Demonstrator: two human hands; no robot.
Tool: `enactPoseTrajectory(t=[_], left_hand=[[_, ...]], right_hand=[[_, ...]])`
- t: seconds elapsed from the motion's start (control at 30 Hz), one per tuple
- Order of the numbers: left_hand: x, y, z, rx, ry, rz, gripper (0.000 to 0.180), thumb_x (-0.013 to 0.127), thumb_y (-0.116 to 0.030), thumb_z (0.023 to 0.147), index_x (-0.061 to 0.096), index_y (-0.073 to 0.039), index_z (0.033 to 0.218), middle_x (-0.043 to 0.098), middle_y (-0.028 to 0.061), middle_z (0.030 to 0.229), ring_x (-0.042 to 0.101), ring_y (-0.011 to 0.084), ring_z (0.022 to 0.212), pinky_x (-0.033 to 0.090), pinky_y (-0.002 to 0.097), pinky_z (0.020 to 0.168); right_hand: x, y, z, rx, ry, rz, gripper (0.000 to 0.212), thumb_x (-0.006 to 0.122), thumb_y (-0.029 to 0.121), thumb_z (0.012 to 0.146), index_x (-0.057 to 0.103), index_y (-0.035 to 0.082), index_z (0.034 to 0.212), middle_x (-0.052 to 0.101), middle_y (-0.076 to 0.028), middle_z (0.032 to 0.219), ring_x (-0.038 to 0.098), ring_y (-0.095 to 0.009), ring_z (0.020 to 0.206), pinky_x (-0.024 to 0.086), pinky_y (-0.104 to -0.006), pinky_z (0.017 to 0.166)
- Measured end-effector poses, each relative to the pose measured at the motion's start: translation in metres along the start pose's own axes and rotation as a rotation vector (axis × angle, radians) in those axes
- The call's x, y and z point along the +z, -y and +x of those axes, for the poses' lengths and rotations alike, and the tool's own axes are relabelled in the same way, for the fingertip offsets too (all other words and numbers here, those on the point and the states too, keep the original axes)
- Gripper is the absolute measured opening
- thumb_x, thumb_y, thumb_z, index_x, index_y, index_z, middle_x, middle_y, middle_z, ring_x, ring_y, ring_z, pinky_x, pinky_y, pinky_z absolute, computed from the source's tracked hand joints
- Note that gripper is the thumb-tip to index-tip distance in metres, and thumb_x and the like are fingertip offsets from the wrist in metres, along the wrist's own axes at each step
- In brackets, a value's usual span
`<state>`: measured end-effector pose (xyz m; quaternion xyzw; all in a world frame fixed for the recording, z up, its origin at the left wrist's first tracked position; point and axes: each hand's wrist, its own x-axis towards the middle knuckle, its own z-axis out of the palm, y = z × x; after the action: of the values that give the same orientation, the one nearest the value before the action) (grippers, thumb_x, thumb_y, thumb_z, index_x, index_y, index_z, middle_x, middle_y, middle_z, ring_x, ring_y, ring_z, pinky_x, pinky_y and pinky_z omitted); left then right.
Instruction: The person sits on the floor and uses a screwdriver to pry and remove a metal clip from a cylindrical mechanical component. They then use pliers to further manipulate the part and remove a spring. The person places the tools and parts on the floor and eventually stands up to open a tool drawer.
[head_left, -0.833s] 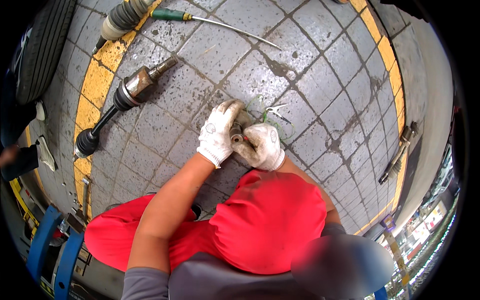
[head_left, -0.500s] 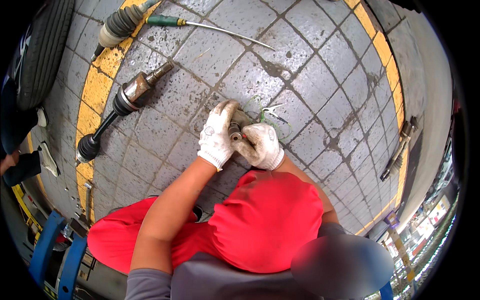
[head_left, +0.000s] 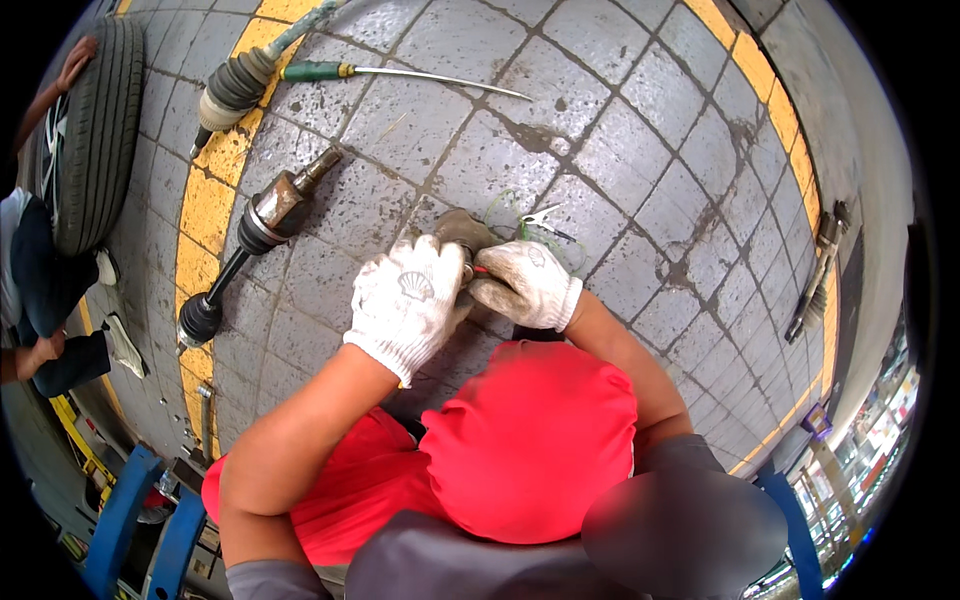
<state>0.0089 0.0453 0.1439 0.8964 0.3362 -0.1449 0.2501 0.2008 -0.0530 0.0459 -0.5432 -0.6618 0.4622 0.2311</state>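
My left hand (head_left: 410, 300), in a white knit glove, is closed around the near side of a worn brown metal joint part (head_left: 463, 231). The back of the glove hides much of the part. My right hand (head_left: 528, 285), gloved too, pinches a small red thing (head_left: 479, 269) against the part's right side; its kind is too small to tell. Just beyond my right hand, a small cutter with pale handles (head_left: 541, 216) lies on the tiles among thin green strands (head_left: 503, 207).
An axle shaft with black boots (head_left: 232, 272) lies to the left, another booted shaft (head_left: 236, 88) beyond it. A green-handled pry bar (head_left: 318, 71) is at the far side. A person handles a tyre (head_left: 103, 130) at left. Another shaft (head_left: 818, 270) lies far right.
My left hand has rolled over and shifted left and nearer, its back now up. The part's round open end is now covered. At left, a person's hand has appeared on the tyre.
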Motion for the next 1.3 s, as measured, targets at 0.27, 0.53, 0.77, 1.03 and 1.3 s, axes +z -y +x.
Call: enactPoseTrajectory(t=[0.27,0.53,0.77,1.03,1.3], left_hand=[[-0.006,-0.005,0.017,0.075,0.019,0.106,0.033,0.082,-0.036,0.083,0.070,-0.010,0.099,0.073,0.0143,0.094,0.072,0.0379,0.091,0.056,0.0535,0.076],[-0.015,-0.007,0.023,0.115,0.079,0.190,0.028,0.081,-0.030,0.080,0.071,-0.009,0.095,0.074,0.0142,0.093,0.071,0.0382,0.093,0.054,0.0543,0.083],[-0.016,0.003,0.021,0.132,0.147,0.219,0.026,0.079,-0.028,0.080,0.070,-0.010,0.096,0.073,0.0129,0.093,0.070,0.0360,0.099,0.054,0.0526,0.084],[-0.017,0.002,0.017,0.141,0.093,0.181,0.027,0.079,-0.029,0.085,0.070,-0.010,0.102,0.072,0.0128,0.101,0.070,0.0348,0.101,0.055,0.0518,0.084],[0.043,0.030,0.002,0.142,-0.320,-0.275,0.055,0.090,-0.025,0.081,0.066,-0.005,0.127,0.068,0.0180,0.135,0.063,0.0424,0.129,0.054,0.0517,0.107]], right_hand=[[-0.013,0.019,-0.002,0.218,0.138,-0.012,0.033,0.060,0.039,0.104,0.069,0.007,0.102,0.075,-0.021,0.098,0.073,-0.043,0.094,0.057,-0.0531,0.081],[-0.007,0.032,-0.004,0.326,0.144,0.092,0.039,0.053,0.043,0.109,0.066,0.007,0.108,0.075,-0.023,0.104,0.072,-0.044,0.099,0.056,-0.0561,0.087],[-0.002,0.031,0.001,0.276,0.149,0.126,0.041,0.052,0.044,0.109,0.067,0.006,0.111,0.075,-0.023,0.106,0.072,-0.044,0.101,0.056,-0.0552,0.087],[-0.016,0.031,-0.006,0.313,0.226,0.158,0.042,0.053,0.042,0.110,0.071,0.005,0.113,0.075,-0.025,0.105,0.071,-0.046,0.101,0.056,-0.0519,0.088],[-0.038,-0.014,-0.028,0.741,-0.072,-0.130,0.042,0.055,0.042,0.109,0.071,0.008,0.128,0.075,-0.027,0.116,0.072,-0.043,0.111,0.056,-0.0513,0.097]])
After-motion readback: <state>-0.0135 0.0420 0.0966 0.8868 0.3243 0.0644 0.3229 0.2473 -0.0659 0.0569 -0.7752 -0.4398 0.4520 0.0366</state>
